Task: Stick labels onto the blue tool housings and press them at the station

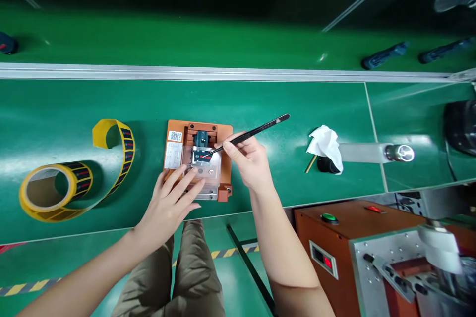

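My right hand [251, 161] pinches a pair of black tweezers [267, 125], which slant down to the left. Their tips reach a dark label with white edges [196, 156] on the fixture. The orange-brown fixture [226, 133] lies on the green bench and carries a clear plate [213, 181]. Under and behind the label, a dark blue tool part [201, 138] sits in the fixture's slot. My left hand [173, 205] is open, fingers stretched over the near left part of the clear plate. Its fingertips rest close to the label's lower edge.
To the left stands a yellow label roll [26, 198] with its strip curling outward. A white cloth [324, 146] lies over a dark-based object beside a metal-capped cylinder [399, 152]. Behind the metal rail [238, 73] are dark blue tools [385, 56]. An orange-brown machine [327, 237] stands front right.
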